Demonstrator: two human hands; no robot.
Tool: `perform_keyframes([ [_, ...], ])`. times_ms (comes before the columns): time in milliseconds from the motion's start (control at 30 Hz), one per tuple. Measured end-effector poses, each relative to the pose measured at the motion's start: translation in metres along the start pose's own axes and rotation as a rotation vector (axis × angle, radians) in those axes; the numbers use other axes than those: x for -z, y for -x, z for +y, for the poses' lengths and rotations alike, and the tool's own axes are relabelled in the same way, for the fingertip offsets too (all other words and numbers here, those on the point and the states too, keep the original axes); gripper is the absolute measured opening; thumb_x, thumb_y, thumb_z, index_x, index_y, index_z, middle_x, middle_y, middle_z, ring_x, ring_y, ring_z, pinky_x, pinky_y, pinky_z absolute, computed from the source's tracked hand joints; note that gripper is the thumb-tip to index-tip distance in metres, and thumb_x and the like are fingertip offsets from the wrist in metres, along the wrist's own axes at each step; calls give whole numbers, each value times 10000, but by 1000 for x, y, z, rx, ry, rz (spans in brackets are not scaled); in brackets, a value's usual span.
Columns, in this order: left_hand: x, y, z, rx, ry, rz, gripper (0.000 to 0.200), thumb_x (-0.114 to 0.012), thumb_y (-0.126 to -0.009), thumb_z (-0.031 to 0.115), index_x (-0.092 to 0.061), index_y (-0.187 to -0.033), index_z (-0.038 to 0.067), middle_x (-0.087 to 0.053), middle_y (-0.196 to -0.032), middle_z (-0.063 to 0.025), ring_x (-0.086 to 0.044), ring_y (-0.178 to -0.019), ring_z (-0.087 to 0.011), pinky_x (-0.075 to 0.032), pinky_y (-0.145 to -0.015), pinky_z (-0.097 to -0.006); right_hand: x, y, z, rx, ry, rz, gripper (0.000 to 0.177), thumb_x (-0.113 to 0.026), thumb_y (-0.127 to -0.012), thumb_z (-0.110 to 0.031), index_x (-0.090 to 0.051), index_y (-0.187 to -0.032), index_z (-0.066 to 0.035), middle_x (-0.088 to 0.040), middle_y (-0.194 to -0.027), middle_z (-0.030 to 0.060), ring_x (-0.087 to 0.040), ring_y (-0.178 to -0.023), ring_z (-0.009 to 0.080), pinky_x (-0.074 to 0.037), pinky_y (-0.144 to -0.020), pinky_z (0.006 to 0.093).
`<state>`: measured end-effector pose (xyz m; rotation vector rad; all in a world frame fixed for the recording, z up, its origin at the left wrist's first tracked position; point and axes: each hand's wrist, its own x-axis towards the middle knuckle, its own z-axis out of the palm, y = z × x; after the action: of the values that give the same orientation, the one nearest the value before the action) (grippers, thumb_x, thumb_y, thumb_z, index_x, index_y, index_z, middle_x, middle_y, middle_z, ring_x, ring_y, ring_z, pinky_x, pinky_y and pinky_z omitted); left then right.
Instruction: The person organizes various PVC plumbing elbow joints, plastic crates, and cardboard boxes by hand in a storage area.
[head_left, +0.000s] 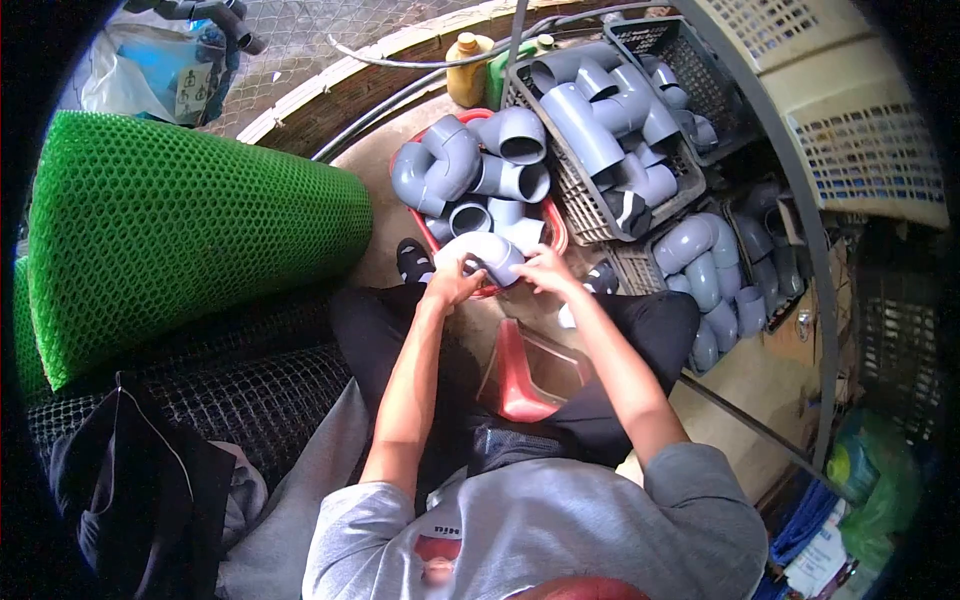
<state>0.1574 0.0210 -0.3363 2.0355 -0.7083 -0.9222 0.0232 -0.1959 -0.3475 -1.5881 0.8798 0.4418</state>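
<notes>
As arms [406, 400] converge, left hand [456, 281], right hand [547, 271] holding gray bend [490, 250]

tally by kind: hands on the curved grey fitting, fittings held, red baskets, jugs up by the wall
hands: 2 (left hand, right hand)
held grey fitting: 1
red basket: 1
jugs: 2 (yellow jug, green jug)
total: 6
</notes>
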Motion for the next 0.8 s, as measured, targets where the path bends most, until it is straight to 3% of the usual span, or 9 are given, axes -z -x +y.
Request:
perform_keyframes([
  [33, 4, 2, 2, 4, 1, 5, 490, -752, -921, 284, -653, -1290, -22, -737, -1141, -217, -735, -1039, -289, -586, -896, -405, -19, -9, 6, 46, 76, 26, 871, -932, -749, -440, -552, -1388, 13, -726, -1145, 160, -720, -909, 218, -611, -680, 359],
  [67, 10, 6, 10, 53, -9, 0, 490, -752, -920, 285, -654, -1291, -20, -736, -1146, -214, -732, -1049, -285, -585, -904, -406, -37, -40, 42, 350, 392, 152, 1089, -956, -667, -493, -448, -1497, -5, -625, -1348, 215, -669, -1135, 316, -585, -918, 444],
  [133, 17, 7, 23, 145, 0, -25, 493, -758, -919, 292, -656, -1298, -5, -728, -1181, -202, -726, -1060, -271, -580, -926, -405, -56, 10, -18, 65, 672, 233, 1169, -953, -653, -452, -350, -1568, -45, -500, -1490, 233, -519, -1354, 392, -441, -1137, 497],
  [233, 18, 5, 24, 142, 22, 62, 491, -762, -926, 305, -650, -1315, 29, -749, -1121, -186, -736, -1033, -271, -581, -915, -402, -68, -26, 26, 80, 528, 295, 1178, -944, -663, -359, -289, -1610, -107, -422, -1559, 218, -419, -1449, 406, -347, -1208, 508],
  [367, 25, 2, 34, 98, 38, 105, 455, -745, -940, 272, -651, -1316, 34, -758, -1123, -181, -753, -1020, -267, -593, -884, -393, -64, -20, 23, 173, 163, 251, 1072, -959, -629, -154, -384, -1530, -85, -572, -1445, 217, -542, -1371, 386, -455, -1138, 501],
  [500, 30, 0, 41, 65, 204, 262, 377, -713, -965, 180, -655, -1308, 35, -757, -1121, -161, -739, -1019, -217, -581, -896, -360, -63, -17, 20, 196, 239, 382, 1045, -978, -623, -276, -443, -1487, -32, -640, -1362, 213, -618, -1278, 353, -494, -1090, 472],
  [600, 35, -8, 26, -58, 420, 389, 311, -658, -1019, 98, -631, -1320, 24, -718, -1128, -73, -705, -942, -163, -578, -850, -315, -43, 2, 27, 219, -188, 511, 694, -944, -684, -375, -686, -1209, -3, -772, -1055, 137, -746, -956, 273, -578, -879, 378],
  [733, 51, -8, 35, -25, 660, 395, 314, -610, -1052, 81, -598, -1363, 44, -706, -1112, -66, -703, -928, -141, -580, -760, -279, 28, 81, -2, -210, -490, 306, 758, -833, -759, -588, -660, -1246, -34, -722, -939, 76, -669, -745, 177, -553, -727, 336],
  [800, 55, -5, 47, -38, 723, 409, 317, -637, -1044, 107, -616, -1357, 62, -727, -1057, -47, -680, -920, -107, -546, -788, -258, 66, 114, -21, -297, -649, 369, 805, -766, -759, -689, -646, -1232, -49, -682, -903, 74, -616, -682, 157, -520, -654, 289],
])
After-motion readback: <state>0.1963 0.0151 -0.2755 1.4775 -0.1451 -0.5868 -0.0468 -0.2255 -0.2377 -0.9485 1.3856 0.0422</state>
